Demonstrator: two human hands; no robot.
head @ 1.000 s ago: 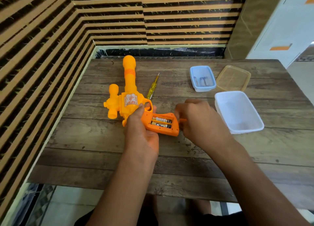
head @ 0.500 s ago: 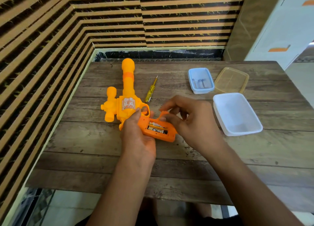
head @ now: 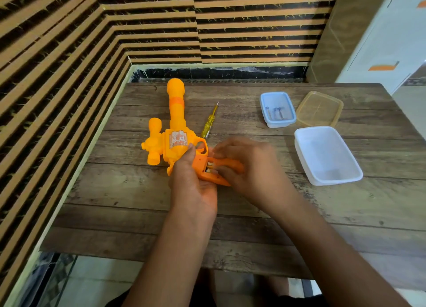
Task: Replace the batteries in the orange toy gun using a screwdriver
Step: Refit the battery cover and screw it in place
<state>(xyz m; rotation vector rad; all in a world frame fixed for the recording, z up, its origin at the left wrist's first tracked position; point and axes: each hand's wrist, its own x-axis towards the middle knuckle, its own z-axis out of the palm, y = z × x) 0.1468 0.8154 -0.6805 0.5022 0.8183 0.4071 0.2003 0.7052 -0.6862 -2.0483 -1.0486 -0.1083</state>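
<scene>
Orange toy gun, glossy moulded plastic, lies on grained wooden table.

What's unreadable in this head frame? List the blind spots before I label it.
- Battery compartment: head view, mostly covered by the right hand; battery count unclear.
- Right hand's fingers: motion-blurred; whether they pinch anything is unclear.
- Toy gun grip: its lower part is hidden under the left hand.
- Small blue container: contents too small to identify.
- Screwdriver: tip type too small to tell.
</scene>
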